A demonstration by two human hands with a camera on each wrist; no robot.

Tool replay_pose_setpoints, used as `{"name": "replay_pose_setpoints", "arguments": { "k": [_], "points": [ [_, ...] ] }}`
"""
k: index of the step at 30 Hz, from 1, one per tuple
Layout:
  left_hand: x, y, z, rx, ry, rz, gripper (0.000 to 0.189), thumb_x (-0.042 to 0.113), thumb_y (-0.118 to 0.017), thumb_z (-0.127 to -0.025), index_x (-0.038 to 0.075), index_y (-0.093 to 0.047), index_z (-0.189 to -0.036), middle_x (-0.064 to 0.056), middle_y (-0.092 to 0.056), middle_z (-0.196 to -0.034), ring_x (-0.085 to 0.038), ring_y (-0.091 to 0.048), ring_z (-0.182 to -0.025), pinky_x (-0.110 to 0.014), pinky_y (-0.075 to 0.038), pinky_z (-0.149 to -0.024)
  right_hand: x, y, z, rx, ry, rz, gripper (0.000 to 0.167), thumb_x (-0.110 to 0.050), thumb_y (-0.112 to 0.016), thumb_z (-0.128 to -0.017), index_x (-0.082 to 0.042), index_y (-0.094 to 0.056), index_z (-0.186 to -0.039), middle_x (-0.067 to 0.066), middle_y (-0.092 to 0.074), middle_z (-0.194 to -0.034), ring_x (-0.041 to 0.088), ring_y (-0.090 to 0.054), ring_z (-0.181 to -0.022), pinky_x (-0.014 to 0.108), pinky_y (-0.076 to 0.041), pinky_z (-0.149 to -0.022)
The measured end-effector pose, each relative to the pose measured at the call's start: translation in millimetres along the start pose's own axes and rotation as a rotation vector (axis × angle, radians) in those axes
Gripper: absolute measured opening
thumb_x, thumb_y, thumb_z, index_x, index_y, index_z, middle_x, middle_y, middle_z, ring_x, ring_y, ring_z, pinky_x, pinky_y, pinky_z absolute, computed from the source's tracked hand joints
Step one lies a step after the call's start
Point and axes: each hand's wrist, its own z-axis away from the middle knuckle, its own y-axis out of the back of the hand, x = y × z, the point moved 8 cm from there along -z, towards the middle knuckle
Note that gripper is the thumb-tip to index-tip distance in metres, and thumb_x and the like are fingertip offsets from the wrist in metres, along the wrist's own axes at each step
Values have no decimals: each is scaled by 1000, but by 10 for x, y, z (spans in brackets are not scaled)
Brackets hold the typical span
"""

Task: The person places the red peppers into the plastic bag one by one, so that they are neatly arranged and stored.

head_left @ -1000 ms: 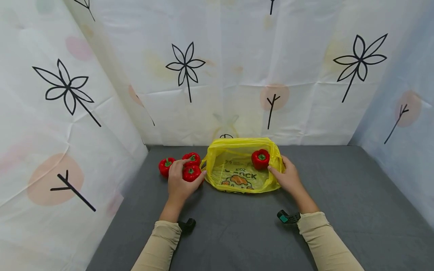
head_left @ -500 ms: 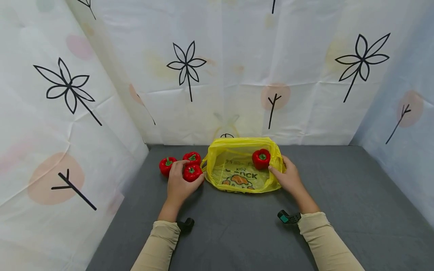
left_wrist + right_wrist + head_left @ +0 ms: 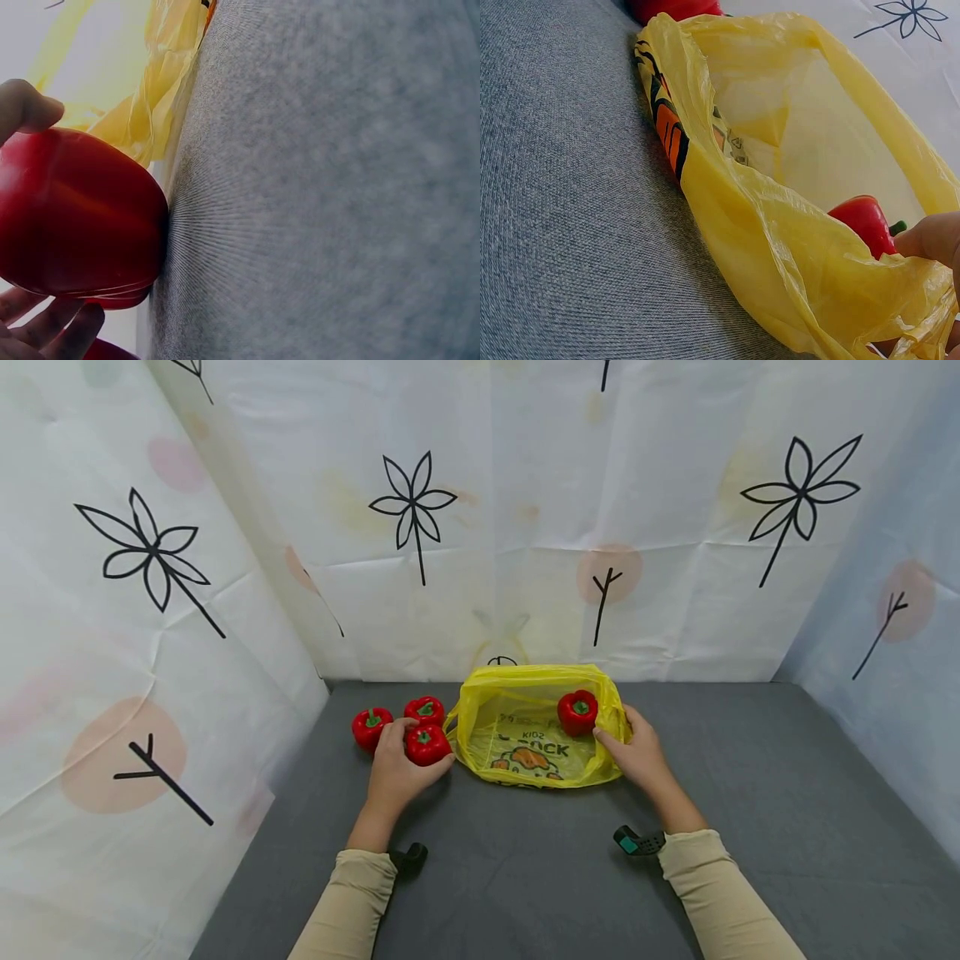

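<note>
In the head view my left hand (image 3: 393,778) curls round a red bell pepper (image 3: 427,745), thumb on its right side. The left wrist view shows the same bell pepper (image 3: 82,214) between thumb and fingers, low by the cloth. Two more red bell peppers, one at left (image 3: 371,729) and one behind (image 3: 424,710), lie beside it. A yellow plastic bag (image 3: 534,674) stands with its mouth spread towards me. One red bell pepper (image 3: 577,713) is inside at its right. My right hand (image 3: 641,753) pinches the bag's right edge, thumb inside the mouth.
Grey cloth (image 3: 525,868) covers the table. White printed sheets (image 3: 487,527) hang behind and along both sides, close to the bag's back. A dark strap (image 3: 637,841) is on the right wrist, and another (image 3: 409,858) on the left.
The gripped bell pepper has come slightly nearer to me and apart from the one behind it. My right hand and the bag stay almost still.
</note>
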Motion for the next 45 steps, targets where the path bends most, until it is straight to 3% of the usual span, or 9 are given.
{"name": "replay_pose_setpoints", "arguments": {
  "k": [20, 32, 45],
  "points": [
    [-53, -63, 9, -34, 62, 18, 81, 32, -97, -72, 12, -49, -134, -12, -55, -132, -32, -57, -123, -59, -61, -94, -4, -8, -3, 0, 4, -9, 73, -27, -66, -106, 5, -32, -162, 30, -44, -160, 47, -49, -142, 63, -45, -116],
    [52, -6, 7, 13, 23, 16, 85, 32, -98, -72, 11, -49, -137, -11, -55, -135, -31, -55, -126, -58, -62, -94, -7, -12, -2, -1, 8, -3, 72, -28, -67, -106, 4, -34, -161, 30, -46, -158, 46, -51, -139, 62, -47, -114],
    [193, -14, -2, -11, 24, 46, 87, 33, -96, -75, 9, -48, -143, -11, -54, -142, -31, -56, -130, -57, -62, -95, -14, -1, 2, -10, -7, -4, 72, -27, -66, -106, 4, -32, -162, 30, -41, -162, 47, -45, -146, 63, -40, -120]
  ]
}}
